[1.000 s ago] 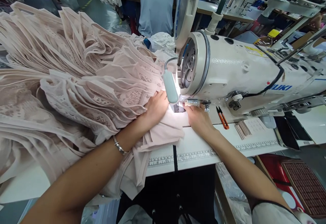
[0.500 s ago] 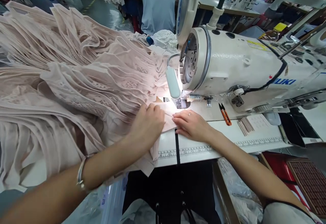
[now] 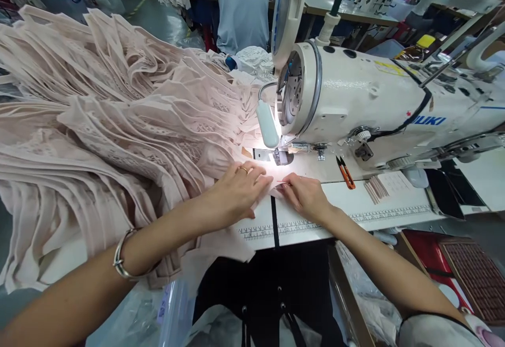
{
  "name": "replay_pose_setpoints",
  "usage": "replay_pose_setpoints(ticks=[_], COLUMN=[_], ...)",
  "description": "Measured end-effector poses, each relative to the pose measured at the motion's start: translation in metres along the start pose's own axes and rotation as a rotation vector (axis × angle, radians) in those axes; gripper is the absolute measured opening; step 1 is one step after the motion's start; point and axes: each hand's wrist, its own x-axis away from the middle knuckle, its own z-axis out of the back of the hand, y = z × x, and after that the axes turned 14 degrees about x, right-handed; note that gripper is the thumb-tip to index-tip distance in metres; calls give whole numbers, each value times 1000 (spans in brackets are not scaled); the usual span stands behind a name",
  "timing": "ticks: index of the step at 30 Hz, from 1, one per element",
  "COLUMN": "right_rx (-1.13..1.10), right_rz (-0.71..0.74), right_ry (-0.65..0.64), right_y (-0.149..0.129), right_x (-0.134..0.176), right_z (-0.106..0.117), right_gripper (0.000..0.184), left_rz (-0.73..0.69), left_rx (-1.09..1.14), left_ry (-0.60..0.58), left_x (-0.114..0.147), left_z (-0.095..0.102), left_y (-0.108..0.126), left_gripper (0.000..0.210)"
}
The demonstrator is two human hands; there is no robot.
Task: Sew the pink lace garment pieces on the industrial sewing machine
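A pale pink fabric piece (image 3: pixel 269 183) lies in front of the presser foot (image 3: pixel 279 156) of a white sewing machine (image 3: pixel 347 92). My left hand (image 3: pixel 242 189) rests on the fabric's left part, fingers bent and pressing it. At its right edge, my right hand (image 3: pixel 305 193) pinches the cloth between thumb and fingers. Both hands are just short of the lit needle area. A large heap of pale pink lace-trimmed garments (image 3: pixel 158 121) spreads over the table to the left and runs up to my left hand.
Orange thread snips (image 3: pixel 345 172) lie right of my right hand, beside small stacked fabric strips (image 3: pixel 376 188). A measuring tape (image 3: pixel 300 228) runs along the table's front edge. A small lamp (image 3: pixel 267 124) hangs by the needle. A person in a blue shirt (image 3: pixel 244 10) is beyond.
My left hand has turned and slid nearer to me on the fabric. The right hand has shifted slightly toward me and now pinches the edge. The cloth has come away from the presser foot.
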Motion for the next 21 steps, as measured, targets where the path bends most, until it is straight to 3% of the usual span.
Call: replay_pose_setpoints(ticks=[2, 4, 6, 8, 11, 14, 17, 19, 21], right_rx=[-69, -140, -209, -252, -192, -20, 213, 421, 586], right_rz=[-95, -118, -76, 18, 148, 150, -102, -418, -627], right_ry=[7, -4, -22, -44, -35, 23, 155, 222, 209], right_y=[-2, -2, 0, 0, 0, 8, 37, 66, 95], right_x=[5, 9, 11, 12, 15, 30, 57, 77, 93], right_z=[0, 1, 2, 2, 4, 12, 32, 51, 70], right_gripper=[30, 25, 17, 12, 16, 22, 22, 26, 36], left_rz=[22, 182, 334, 350, 130, -240, -371, -308, -246], left_rx=[10, 33, -20, -145, -341, -382, -398, -441, -434], left_ry=[-5, 41, 111, 174, 295, 226, 83, 60, 15], left_x=[-11, -19, -25, -30, -31, -24, -15, -11, -10], left_z=[-3, -1, 2, 1, -9, -25, -35, -34, -29], left_y=[-9, -16, -21, -23, -23, -23, -23, -24, -23], left_gripper=[25, 8, 8, 9, 23, 34, 29, 33, 32])
